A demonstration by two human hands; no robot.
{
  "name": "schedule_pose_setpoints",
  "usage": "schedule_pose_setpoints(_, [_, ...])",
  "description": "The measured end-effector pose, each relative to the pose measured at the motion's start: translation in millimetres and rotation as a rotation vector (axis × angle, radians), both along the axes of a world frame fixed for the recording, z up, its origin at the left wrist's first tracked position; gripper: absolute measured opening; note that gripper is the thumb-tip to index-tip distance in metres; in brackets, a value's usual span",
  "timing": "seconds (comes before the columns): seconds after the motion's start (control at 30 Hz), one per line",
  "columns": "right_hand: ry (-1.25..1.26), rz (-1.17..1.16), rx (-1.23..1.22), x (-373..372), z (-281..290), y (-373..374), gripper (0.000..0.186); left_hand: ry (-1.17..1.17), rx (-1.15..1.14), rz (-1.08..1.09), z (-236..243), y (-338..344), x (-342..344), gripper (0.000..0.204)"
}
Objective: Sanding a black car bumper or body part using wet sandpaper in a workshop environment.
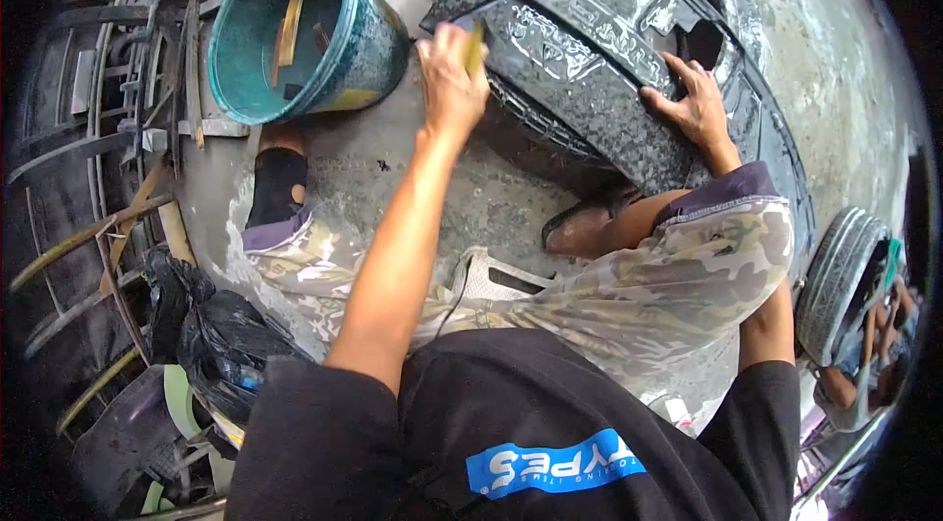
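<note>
My left hand (453, 79) is closed around a flat yellow pad with a dark edge (474, 49), held beside the near left edge of a large black car bumper (580, 59). The pad's underside is mostly hidden, so I cannot tell whether it touches the bumper. Wet, shiny streaks and grey speckles cover the bumper's surface. My right hand (695, 107) lies on its right part with the fingers spread, close to a dark opening, and holds nothing. Left of my left hand stands a teal bucket (378, 54) with a wooden strip (291, 30) and smaller pieces inside.
Metal and wooden strips (98, 143) are stacked along the left side. Below them lies a black plastic bag (231, 334). At the far right another person (864, 374) is beside a tyre (840, 280). A pale plastic seat (496, 277) shows between my legs on the concrete floor (403, 172).
</note>
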State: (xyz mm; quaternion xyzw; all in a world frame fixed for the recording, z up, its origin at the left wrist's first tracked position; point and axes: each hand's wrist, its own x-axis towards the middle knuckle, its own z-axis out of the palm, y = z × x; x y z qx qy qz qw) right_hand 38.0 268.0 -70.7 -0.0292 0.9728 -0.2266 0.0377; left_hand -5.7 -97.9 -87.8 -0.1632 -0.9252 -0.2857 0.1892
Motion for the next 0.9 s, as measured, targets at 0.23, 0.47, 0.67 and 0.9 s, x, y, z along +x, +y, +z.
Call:
schedule_pose_setpoints(0.23, [0.044, 0.012, 0.007, 2, -7, 4, 0.068, -0.075, 0.066, -0.01, -3, 20, 25, 0.02])
schedule_pose_setpoints(0.47, [0.155, 0.046, 0.05, 2, -8, 2, 0.067, -0.025, 0.077, 0.045, 2, 20, 22, 0.018])
schedule_pose_setpoints(0.67, [0.07, 0.025, 0.033, -2, -2, 1, 0.071, 0.003, 0.019, 0.082, 8, -1, -15, 0.017])
schedule_pose_setpoints(0.9, [0.039, -0.002, 0.014, -1, 2, 2, 0.07, -0.013, -0.037, -0.04, 15, 1, -5, 0.018])
